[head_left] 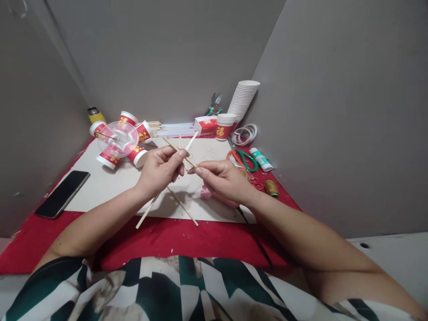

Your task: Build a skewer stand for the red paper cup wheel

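My left hand is closed around pale wooden sticks, which look like disposable chopsticks and cross each other near my fingertips. A long stick end and another stick slant down below the hand toward me. My right hand pinches the near end of a stick that runs slantwise across to my left thumb. How the sticks join is hidden behind my fingers. Under my right hand lies a pink tool, partly covered, with a black cord trailing toward me.
Red paper cups ring a clear plastic disc at left, near a phone. Stacked cups, pliers, a white coil, green scissors, a glue tube and a thread spool stand at right. Grey walls enclose the table.
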Motion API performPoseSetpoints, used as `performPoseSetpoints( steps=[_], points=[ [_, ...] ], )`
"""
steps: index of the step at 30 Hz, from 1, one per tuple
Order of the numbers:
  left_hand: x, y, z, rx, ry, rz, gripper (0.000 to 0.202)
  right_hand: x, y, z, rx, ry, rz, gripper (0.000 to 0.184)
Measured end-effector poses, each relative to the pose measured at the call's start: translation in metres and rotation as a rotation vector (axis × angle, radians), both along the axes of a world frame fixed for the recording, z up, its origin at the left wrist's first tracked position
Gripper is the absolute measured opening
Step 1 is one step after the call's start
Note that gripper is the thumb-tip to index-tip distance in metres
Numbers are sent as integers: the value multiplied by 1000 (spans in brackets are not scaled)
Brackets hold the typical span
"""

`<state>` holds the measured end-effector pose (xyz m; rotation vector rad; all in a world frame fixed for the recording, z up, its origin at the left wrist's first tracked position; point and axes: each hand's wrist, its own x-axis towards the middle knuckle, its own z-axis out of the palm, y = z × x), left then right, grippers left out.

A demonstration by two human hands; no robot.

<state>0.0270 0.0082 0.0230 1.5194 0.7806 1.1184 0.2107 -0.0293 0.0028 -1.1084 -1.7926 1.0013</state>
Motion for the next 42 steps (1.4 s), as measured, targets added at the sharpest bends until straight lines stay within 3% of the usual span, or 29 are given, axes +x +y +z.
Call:
performPoseSetpoints(
  steps=[6,12,15,19,21,24,29,42],
  points=[
    [1,-3,-1,7,18,35,31,-2,-2,-3,-93,103,26,39],
    [4,25,-20,-106,38,-3,31,-5,12,-16,-180,72,-43,33],
    [3,30,-17,-167,19,-29,29,-5,16,-15,-208,86,-66,30],
    [1,22,-5,-177,-5,-60,24,-2,15,-6,-257,130,-53,33],
    [1,18,-2,-177,-9,-71,23,-1,16,-3,-211,185,-81,38],
    [3,13,-4,-169,-1,-94,24,1,20,-2,-119,319,-144,40],
    [7,6,-14,-123,77,-147,32,2,27,-9,-148,518,-109,34],
    [8,1,-11,-198,118,-220,46,-1,26,-11,-157,571,-158,39]
  ],
)
